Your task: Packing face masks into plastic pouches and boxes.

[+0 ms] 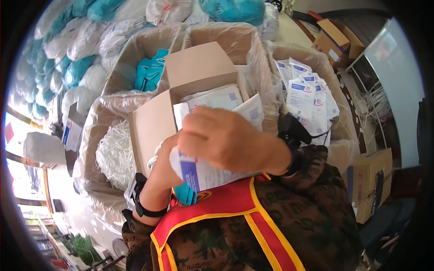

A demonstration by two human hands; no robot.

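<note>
In front of my chest is a white packet (208, 175) with a blue printed strip. My right hand (221, 135) is closed at its upper edge, fingers curled and slightly blurred. My left hand (168, 148) sits close against the right one, its fingers mostly hidden behind it. White cords (155, 159) show beside the left hand. Below the packet, folded teal pieces (185, 194) that look like face masks poke out by the left forearm. Just beyond my hands stands an open cardboard box (199, 65) holding similar white packets (214, 97).
Plastic-lined bins surround the box: white strips (115, 156) at left, teal folded pieces (151, 70) behind, white packets (309, 97) at right. Stuffed white and teal bags (77, 49) are piled far left. Cardboard boxes (370, 183) stand at right, others (337, 43) far right.
</note>
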